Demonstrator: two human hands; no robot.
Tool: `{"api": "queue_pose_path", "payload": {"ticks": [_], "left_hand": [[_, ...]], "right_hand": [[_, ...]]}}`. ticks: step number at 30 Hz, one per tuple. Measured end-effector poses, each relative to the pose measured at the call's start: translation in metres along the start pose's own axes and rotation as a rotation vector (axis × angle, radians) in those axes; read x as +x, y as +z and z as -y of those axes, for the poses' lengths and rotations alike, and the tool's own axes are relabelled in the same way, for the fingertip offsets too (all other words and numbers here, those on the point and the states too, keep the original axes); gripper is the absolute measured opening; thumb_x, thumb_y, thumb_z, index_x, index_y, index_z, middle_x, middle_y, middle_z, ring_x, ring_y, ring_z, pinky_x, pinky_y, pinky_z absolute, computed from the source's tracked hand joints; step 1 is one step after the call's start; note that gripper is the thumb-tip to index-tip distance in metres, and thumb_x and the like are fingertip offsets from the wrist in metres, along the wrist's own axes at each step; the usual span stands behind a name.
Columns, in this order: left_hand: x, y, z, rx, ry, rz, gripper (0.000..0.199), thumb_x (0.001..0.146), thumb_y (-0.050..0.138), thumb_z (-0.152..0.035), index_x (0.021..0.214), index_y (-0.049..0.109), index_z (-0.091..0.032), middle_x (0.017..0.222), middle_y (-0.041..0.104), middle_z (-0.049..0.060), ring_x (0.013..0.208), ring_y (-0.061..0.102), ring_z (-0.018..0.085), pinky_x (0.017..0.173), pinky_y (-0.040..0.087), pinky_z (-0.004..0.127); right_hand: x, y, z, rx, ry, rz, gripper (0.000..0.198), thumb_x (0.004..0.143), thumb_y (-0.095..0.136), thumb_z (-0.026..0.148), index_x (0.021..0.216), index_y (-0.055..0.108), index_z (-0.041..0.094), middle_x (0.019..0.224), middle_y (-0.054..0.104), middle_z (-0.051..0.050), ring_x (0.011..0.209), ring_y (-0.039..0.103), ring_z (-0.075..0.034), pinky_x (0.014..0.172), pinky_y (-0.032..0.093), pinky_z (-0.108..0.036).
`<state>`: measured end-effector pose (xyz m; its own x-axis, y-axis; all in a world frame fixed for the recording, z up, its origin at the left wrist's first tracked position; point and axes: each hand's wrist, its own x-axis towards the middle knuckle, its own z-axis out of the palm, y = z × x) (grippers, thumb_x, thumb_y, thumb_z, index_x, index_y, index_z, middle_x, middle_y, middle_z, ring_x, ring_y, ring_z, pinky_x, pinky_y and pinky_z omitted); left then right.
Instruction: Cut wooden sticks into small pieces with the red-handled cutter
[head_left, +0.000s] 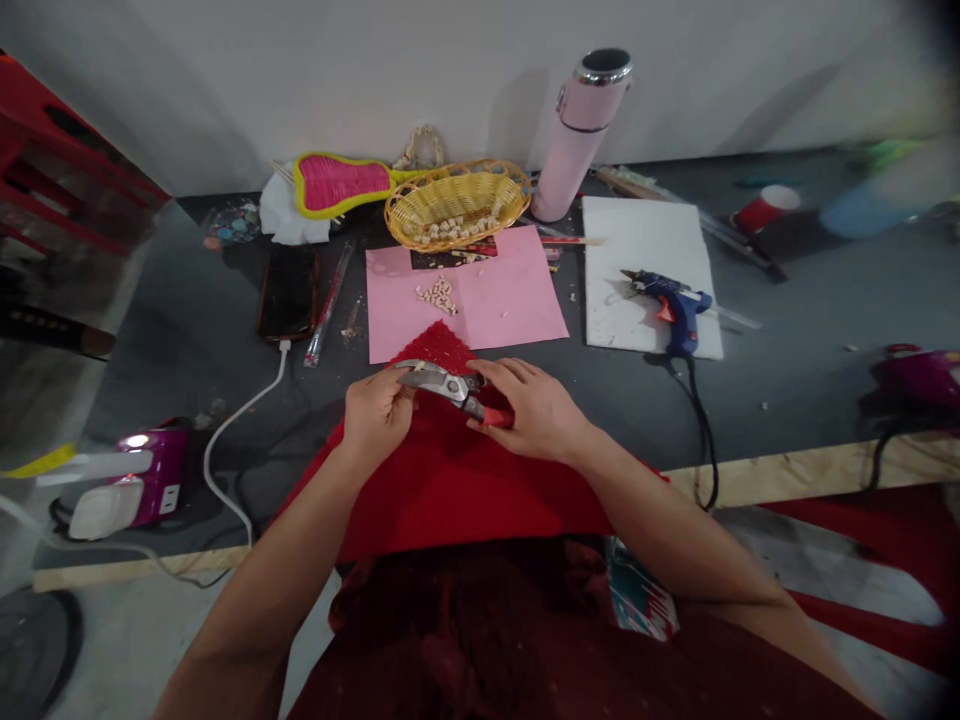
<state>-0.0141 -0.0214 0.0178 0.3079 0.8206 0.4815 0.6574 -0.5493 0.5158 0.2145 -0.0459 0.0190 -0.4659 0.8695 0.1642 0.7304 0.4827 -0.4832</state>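
Pruning shears (pixel 454 387) with red handles are gripped in my right hand (pixel 536 408), their metal blades pointing left. My left hand (pixel 379 412) is closed in a pinch right at the blade tips. A tiny pale bit shows by the blades there, too small to name. Both hands are above a red cloth (pixel 480 500) that spreads over the table edge toward me. Just beyond the cloth, small pale pieces (pixel 439 295) lie in a pile on pink paper (pixel 514 290).
Behind the paper stands a wicker basket (pixel 457 205) holding more pale pieces. Near it are a pink flask (pixel 574 150) and a yellow-rimmed pink paddle shape (pixel 345 185). A blue glue gun (pixel 679 315) lies on a white board (pixel 637 230). A phone (pixel 290 293) is plugged into a cable at left.
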Motion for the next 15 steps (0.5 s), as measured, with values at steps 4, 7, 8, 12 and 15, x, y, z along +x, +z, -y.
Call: {"api": "queue_pose_path", "payload": {"ticks": [4,7,8,12,15], "left_hand": [[0.001,-0.002,0.0,0.009,0.017,0.059,0.022,0.08,0.045,-0.009,0.079,0.065,-0.019,0.061,0.065,-0.001,0.057,0.063,0.013,0.059,0.047,0.022],[0.002,-0.003,-0.001,-0.001,-0.005,0.072,0.022,0.08,0.045,-0.01,0.081,0.065,-0.019,0.06,0.065,-0.001,0.056,0.063,0.014,0.06,0.048,0.022],[0.002,-0.003,-0.001,0.0,-0.011,0.068,0.022,0.081,0.045,-0.011,0.083,0.066,-0.019,0.061,0.066,-0.001,0.057,0.063,0.014,0.06,0.048,0.023],[0.0,-0.002,-0.001,0.026,-0.004,0.043,0.022,0.085,0.045,-0.018,0.083,0.066,-0.019,0.07,0.07,0.001,0.062,0.066,0.015,0.061,0.049,0.024],[-0.001,-0.001,-0.001,0.02,0.016,0.029,0.022,0.087,0.045,-0.02,0.078,0.065,-0.02,0.071,0.069,0.001,0.063,0.065,0.014,0.06,0.047,0.024]], "right_hand": [[0.0,0.0,-0.001,-0.014,-0.009,0.007,0.065,0.078,0.063,0.045,0.134,0.041,0.018,0.125,0.057,-0.012,0.111,0.055,-0.029,0.098,0.045,-0.047],[-0.001,0.001,-0.002,-0.001,-0.021,0.003,0.064,0.079,0.062,0.044,0.133,0.041,0.018,0.125,0.057,-0.012,0.112,0.055,-0.028,0.098,0.045,-0.046],[-0.001,0.001,-0.002,0.005,-0.022,0.004,0.063,0.079,0.062,0.044,0.133,0.042,0.018,0.125,0.058,-0.012,0.112,0.055,-0.028,0.097,0.045,-0.045],[-0.003,0.0,0.003,0.013,0.02,0.023,0.058,0.079,0.061,0.043,0.128,0.046,0.017,0.115,0.061,-0.012,0.099,0.06,-0.025,0.087,0.05,-0.041],[-0.004,-0.002,0.009,0.007,0.046,0.035,0.054,0.079,0.061,0.04,0.126,0.048,0.017,0.105,0.063,-0.011,0.086,0.062,-0.022,0.078,0.051,-0.036]]}}
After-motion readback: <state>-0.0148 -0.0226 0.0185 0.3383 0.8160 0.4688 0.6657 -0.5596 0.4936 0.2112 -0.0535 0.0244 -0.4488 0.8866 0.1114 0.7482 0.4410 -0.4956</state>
